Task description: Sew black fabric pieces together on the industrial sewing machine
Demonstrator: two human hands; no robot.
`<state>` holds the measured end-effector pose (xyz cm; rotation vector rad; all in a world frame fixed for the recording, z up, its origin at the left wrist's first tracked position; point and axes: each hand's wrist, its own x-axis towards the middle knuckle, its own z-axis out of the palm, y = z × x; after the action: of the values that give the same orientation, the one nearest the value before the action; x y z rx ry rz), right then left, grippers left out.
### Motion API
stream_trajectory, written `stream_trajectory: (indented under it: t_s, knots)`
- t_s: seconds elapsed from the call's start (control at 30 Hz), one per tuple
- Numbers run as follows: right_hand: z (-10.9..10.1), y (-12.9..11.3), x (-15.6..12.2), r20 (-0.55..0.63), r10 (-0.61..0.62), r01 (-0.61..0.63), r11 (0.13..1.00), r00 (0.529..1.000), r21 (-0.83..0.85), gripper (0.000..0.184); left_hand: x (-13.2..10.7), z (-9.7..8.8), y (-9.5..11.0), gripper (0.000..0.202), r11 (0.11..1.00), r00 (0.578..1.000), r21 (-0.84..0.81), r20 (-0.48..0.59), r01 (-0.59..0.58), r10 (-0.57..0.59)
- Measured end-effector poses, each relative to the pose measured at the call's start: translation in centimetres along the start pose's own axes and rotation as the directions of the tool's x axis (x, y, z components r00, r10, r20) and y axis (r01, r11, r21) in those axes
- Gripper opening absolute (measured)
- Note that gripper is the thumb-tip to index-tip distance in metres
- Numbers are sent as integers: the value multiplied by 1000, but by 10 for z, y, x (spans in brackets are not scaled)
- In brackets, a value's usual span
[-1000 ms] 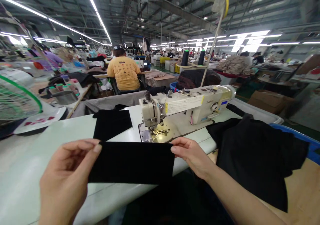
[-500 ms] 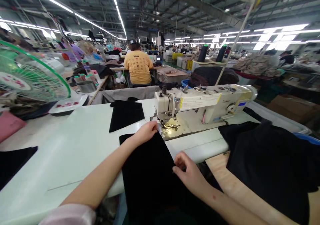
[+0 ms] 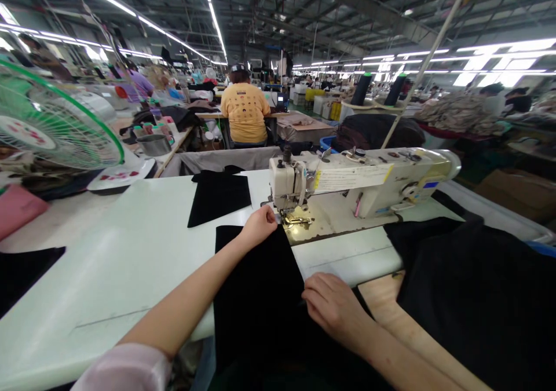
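Note:
A black fabric panel (image 3: 256, 287) hangs over the front edge of the pale worktable (image 3: 143, 234). At its far right corner, beside the needle area of the sewing machine (image 3: 282, 188), my left hand (image 3: 260, 224) is closed in a pinch on the cloth. Nearer to me, my right hand (image 3: 332, 307) has its fingers closed at the panel's right edge; the thumb is hidden. The panel's top corner lies just left of the lit presser foot and needle plate (image 3: 299, 220). A second black piece (image 3: 219, 198) rests flat farther back on the table.
Black cloth (image 3: 473, 292) is heaped at the right over a wooden board (image 3: 382, 298). On the left stand a green-rimmed fan (image 3: 119, 142) and another black piece (image 3: 26, 275). Ahead sits a person in a yellow shirt (image 3: 245, 113). Thread cones (image 3: 360, 90) stand behind the machine.
My right hand's fingers have closed together and the hand has turned palm-down at the fabric edge. My left hand stays by the needle. The panel's left edge has shifted slightly right.

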<state>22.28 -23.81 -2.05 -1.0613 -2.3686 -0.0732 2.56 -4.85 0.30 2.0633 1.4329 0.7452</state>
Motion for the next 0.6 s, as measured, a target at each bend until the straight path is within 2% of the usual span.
stream_trajectory:
  t_s: [0.17,0.43,0.53,0.6]
  knots:
    - [4,0,5,-51,32,-29,998,998,50,20,21,9,1,21,998,999,41,0,45,-45]
    - [7,5,6,-46,68,-62,991,997,117,21,27,4,4,14,989,999,142,35,30,-35]
    - [5,6,4,-34,48,-44,992,998,122,22,16,-1,16,13,973,1000,229,-15,17,-14]
    - [2,6,2,-33,36,-31,991,999,133,26,-6,-4,29,18,957,998,291,-64,-6,25]
